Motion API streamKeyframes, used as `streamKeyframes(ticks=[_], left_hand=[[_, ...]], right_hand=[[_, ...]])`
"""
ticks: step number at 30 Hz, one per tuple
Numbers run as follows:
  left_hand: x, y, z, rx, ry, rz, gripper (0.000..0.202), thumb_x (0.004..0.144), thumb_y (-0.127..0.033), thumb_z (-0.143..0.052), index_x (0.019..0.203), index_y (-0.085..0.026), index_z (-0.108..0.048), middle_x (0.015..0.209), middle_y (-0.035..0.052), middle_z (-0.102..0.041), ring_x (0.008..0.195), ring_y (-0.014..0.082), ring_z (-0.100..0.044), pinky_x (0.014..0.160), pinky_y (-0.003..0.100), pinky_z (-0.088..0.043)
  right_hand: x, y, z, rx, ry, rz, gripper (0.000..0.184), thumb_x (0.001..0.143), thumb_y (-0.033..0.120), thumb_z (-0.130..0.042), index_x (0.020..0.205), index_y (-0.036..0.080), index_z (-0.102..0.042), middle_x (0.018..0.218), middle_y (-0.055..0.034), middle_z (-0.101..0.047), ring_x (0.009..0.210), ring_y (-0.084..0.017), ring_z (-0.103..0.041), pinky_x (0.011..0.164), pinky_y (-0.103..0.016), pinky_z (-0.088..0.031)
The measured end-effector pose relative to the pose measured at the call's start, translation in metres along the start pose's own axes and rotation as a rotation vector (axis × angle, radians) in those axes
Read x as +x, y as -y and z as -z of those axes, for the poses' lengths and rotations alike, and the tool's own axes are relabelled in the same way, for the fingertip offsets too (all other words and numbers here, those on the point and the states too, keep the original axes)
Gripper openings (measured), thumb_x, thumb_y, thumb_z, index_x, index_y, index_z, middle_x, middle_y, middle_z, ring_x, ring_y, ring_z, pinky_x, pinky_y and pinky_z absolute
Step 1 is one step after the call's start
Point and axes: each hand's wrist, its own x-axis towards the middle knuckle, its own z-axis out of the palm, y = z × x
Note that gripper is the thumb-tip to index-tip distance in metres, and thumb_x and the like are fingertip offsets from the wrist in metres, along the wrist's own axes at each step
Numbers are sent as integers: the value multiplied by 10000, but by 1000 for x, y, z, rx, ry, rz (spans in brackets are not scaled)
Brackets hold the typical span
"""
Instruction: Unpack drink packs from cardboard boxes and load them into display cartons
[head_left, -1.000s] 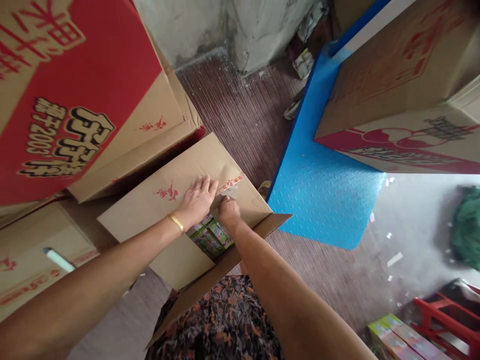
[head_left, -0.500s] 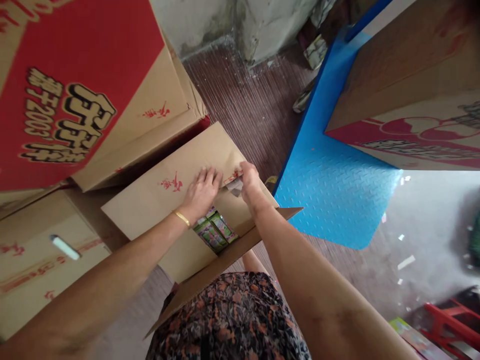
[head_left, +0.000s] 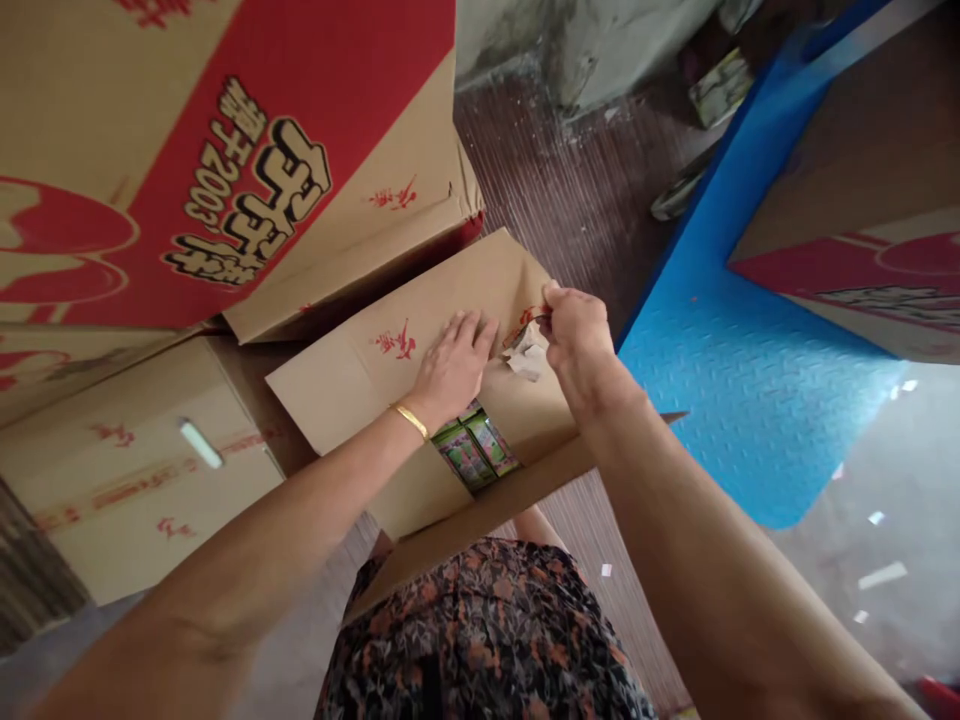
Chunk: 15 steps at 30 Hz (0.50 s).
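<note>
An opened cardboard carton (head_left: 420, 500) stands right in front of my body, with a long flap (head_left: 345, 385) on its far side. Through the gap in its top, green and pink printed packets (head_left: 476, 450) show inside. My left hand (head_left: 454, 365) lies flat on the flap, fingers stretched out. At the flap's right part, my right hand (head_left: 577, 325) is closed in a pinch on its edge. Beside those fingers a torn, curled piece of cardboard (head_left: 527, 355) sticks up near red print. Whether tape is also in the pinch is hidden.
Large red-printed cartons (head_left: 390, 120) are stacked at the upper left. A box cutter-like pale object (head_left: 201, 443) lies on a taped carton (head_left: 135, 500) at left. To the right, a blue metal platform (head_left: 780, 400) bears another carton (head_left: 847, 190). Paper scraps litter the floor.
My right hand has pulled up at the flap's edge, and the torn piece now stands up more. My left hand stays flat on the flap. The whole view has shifted.
</note>
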Motion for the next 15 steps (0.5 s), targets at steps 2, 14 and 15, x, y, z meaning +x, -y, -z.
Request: streamKeyframes(ticks=[2,14,15], left_hand=[[-2,1,0,-13,16,41,598,909,-72,-486,1505,-96,-437,1549,214,-417,1455,356,-379,1206,492,-352],[-90,32,-74,106,20,524,719,921,-105,-553,1574,-305,-330,1633,251,-225,1513,439,-186,1139,733,-249],[-92,33,-74,115,19,503,693,933,-83,-510,1572,-289,-338,1620,263,-249,1506,430,-217,1135,720,-275]], right_hand=[[-8,10,-5,26,-28,-61,316,931,100,-556,634,166,-467,526,75,-420,455,-57,-370,439,-178,-287],[-65,-73,0,-438,157,5,361,955,305,-265,1237,251,-484,1165,-70,-607,1033,-179,-618,743,-319,-573],[-81,-87,-3,-644,254,33,384,952,297,-281,1268,239,-492,1178,-95,-614,1049,-200,-627,749,-342,-580]])
